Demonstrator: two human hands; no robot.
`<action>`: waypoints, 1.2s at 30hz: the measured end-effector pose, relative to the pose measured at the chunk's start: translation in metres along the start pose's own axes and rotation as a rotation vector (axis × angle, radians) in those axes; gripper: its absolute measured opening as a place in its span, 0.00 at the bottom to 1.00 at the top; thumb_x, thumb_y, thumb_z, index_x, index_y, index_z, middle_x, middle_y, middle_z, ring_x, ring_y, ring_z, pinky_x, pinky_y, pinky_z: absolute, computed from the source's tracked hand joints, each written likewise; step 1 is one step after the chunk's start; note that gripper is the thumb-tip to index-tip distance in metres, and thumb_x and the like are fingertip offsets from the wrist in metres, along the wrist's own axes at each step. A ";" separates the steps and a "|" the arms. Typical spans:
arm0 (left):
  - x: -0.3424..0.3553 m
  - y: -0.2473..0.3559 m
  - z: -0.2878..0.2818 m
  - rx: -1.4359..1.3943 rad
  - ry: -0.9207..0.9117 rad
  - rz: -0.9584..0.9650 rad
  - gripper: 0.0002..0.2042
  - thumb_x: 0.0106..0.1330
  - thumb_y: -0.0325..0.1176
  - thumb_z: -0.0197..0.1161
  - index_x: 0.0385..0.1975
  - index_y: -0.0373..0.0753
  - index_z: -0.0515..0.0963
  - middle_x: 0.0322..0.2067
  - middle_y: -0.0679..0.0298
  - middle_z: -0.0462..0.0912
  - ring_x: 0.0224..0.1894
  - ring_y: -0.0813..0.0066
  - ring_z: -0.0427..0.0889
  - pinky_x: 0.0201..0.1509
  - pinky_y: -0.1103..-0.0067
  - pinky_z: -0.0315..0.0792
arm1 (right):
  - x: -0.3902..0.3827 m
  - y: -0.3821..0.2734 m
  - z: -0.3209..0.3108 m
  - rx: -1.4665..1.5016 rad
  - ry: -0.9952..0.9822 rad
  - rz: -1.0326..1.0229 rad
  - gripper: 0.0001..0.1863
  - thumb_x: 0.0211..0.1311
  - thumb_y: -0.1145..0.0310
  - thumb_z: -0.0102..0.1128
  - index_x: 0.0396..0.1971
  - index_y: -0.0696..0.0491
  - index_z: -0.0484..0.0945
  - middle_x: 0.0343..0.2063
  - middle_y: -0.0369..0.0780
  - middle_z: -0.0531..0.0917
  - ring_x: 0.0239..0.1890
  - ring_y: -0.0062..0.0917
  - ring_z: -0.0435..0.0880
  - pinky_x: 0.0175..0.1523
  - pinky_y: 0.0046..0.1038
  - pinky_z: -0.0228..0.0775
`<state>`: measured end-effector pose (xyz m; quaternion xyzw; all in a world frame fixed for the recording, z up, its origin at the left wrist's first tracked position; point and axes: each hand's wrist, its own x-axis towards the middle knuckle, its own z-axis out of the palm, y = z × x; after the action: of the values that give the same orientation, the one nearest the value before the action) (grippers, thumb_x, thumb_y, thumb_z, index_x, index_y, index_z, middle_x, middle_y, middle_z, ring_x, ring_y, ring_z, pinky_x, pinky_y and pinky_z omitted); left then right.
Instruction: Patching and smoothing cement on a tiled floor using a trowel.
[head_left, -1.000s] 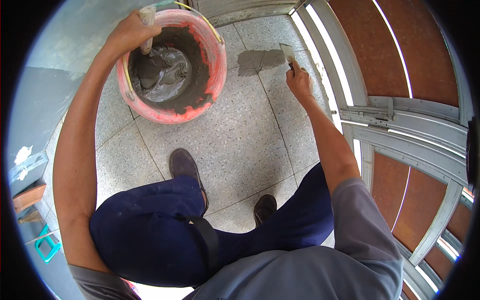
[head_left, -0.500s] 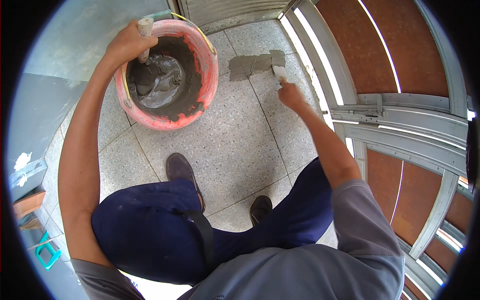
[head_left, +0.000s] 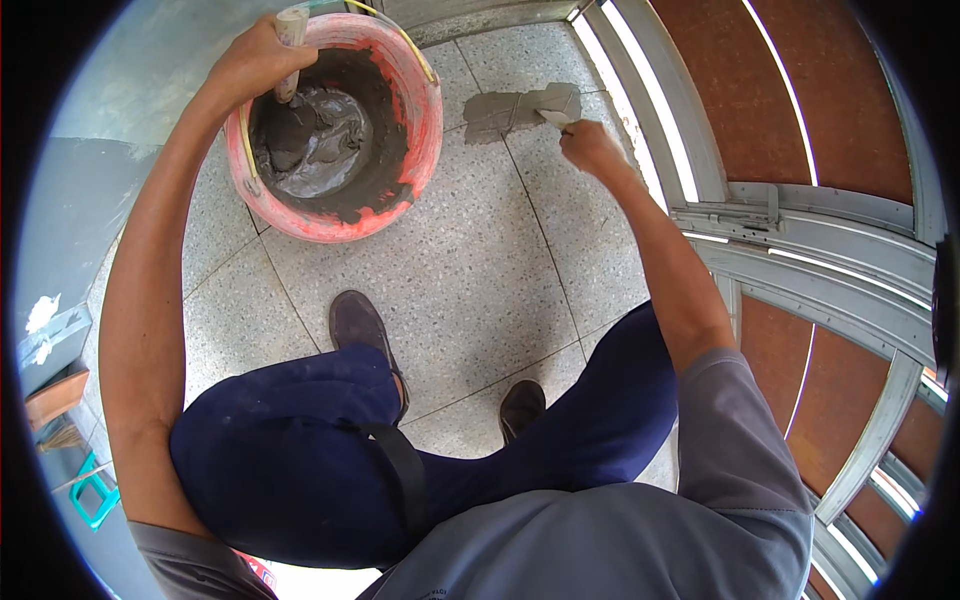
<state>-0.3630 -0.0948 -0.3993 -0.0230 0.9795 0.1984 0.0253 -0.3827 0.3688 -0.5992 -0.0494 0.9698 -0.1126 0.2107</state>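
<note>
Upper left stands a red bucket (head_left: 423,130) holding wet grey mortar (head_left: 325,150). At its rim my left hand (head_left: 250,65) is closed on a thick pale tool handle (head_left: 291,45), thumb across it; the handle's lower end points into the bucket, and I cannot make out its blade. My right hand (head_left: 595,148) grips a putty knife (head_left: 555,118), its blade tilted against a thin patch of mortar (head_left: 495,115) spread over the floor tiles. This patch lies right of the bucket, across a tile joint.
Speckled floor tiles (head_left: 470,270) run between the bucket and my shoes (head_left: 358,325). Along the right stands a metal-framed door (head_left: 800,110) with brown panels. A grey wall (head_left: 90,190) borders the left, with a green plastic stool (head_left: 95,495) at lower left.
The putty knife has turned from upright to slanting leftward, its blade now lower on the patch's right part. My right hand has shifted slightly right and up. My left hand keeps its hold.
</note>
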 end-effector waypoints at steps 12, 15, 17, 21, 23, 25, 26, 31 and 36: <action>0.014 0.007 0.004 -0.005 0.010 0.021 0.37 0.49 0.49 0.67 0.54 0.25 0.72 0.47 0.41 0.83 0.50 0.52 0.84 0.57 0.68 0.74 | 0.006 0.036 0.060 0.028 0.200 0.180 0.20 0.65 0.63 0.47 0.52 0.53 0.79 0.45 0.55 0.85 0.49 0.50 0.84 0.55 0.46 0.76; 0.001 -0.008 -0.003 0.000 0.014 -0.020 0.37 0.49 0.49 0.67 0.55 0.26 0.72 0.47 0.42 0.83 0.50 0.52 0.83 0.57 0.68 0.73 | -0.014 0.012 0.036 0.020 0.109 0.103 0.21 0.65 0.62 0.48 0.52 0.54 0.80 0.45 0.55 0.84 0.50 0.49 0.84 0.56 0.46 0.75; -0.002 -0.008 -0.003 0.004 0.025 -0.039 0.37 0.49 0.49 0.67 0.56 0.27 0.72 0.48 0.43 0.83 0.50 0.52 0.83 0.57 0.68 0.73 | -0.006 0.019 0.009 0.030 0.103 0.078 0.20 0.64 0.61 0.50 0.52 0.51 0.81 0.48 0.52 0.84 0.52 0.46 0.83 0.58 0.46 0.74; 0.006 0.009 0.006 0.001 0.017 -0.009 0.37 0.49 0.49 0.67 0.56 0.26 0.72 0.48 0.43 0.83 0.50 0.52 0.84 0.57 0.68 0.74 | 0.027 0.047 -0.012 0.123 0.278 0.127 0.19 0.61 0.63 0.52 0.47 0.54 0.83 0.43 0.55 0.84 0.49 0.50 0.84 0.56 0.45 0.75; 0.006 0.008 0.004 -0.005 0.003 -0.022 0.38 0.48 0.49 0.67 0.56 0.26 0.72 0.48 0.43 0.83 0.51 0.53 0.84 0.57 0.68 0.74 | 0.025 0.035 -0.005 0.089 0.231 0.109 0.19 0.61 0.63 0.52 0.47 0.55 0.83 0.45 0.54 0.84 0.50 0.48 0.84 0.58 0.45 0.74; 0.004 0.008 0.001 -0.004 -0.011 -0.015 0.37 0.48 0.48 0.67 0.55 0.26 0.72 0.48 0.43 0.83 0.50 0.53 0.84 0.57 0.68 0.74 | 0.012 0.015 0.015 0.020 0.142 0.111 0.19 0.61 0.63 0.53 0.48 0.53 0.83 0.46 0.54 0.84 0.51 0.48 0.84 0.58 0.44 0.74; 0.000 0.004 -0.001 -0.003 -0.018 -0.008 0.37 0.48 0.48 0.68 0.55 0.26 0.73 0.47 0.43 0.83 0.50 0.53 0.84 0.57 0.68 0.74 | 0.001 0.001 0.015 0.000 0.053 0.090 0.19 0.61 0.62 0.54 0.50 0.52 0.83 0.50 0.52 0.83 0.54 0.46 0.82 0.59 0.43 0.74; 0.009 0.005 0.008 0.007 0.019 0.012 0.36 0.48 0.48 0.67 0.53 0.26 0.74 0.45 0.43 0.84 0.48 0.54 0.85 0.55 0.69 0.74 | 0.009 -0.015 0.002 0.075 0.138 0.035 0.18 0.62 0.63 0.53 0.49 0.52 0.83 0.47 0.52 0.84 0.51 0.46 0.84 0.56 0.42 0.76; 0.006 0.012 0.000 -0.025 -0.075 -0.024 0.36 0.52 0.46 0.66 0.59 0.28 0.70 0.50 0.47 0.82 0.53 0.57 0.82 0.60 0.70 0.71 | -0.048 -0.061 0.020 -0.003 0.021 0.013 0.16 0.62 0.64 0.52 0.44 0.54 0.83 0.46 0.52 0.85 0.50 0.47 0.84 0.55 0.44 0.76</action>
<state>-0.3696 -0.0835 -0.3952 -0.0276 0.9750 0.2109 0.0642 -0.3275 0.3123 -0.5832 -0.0423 0.9724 -0.1104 0.2009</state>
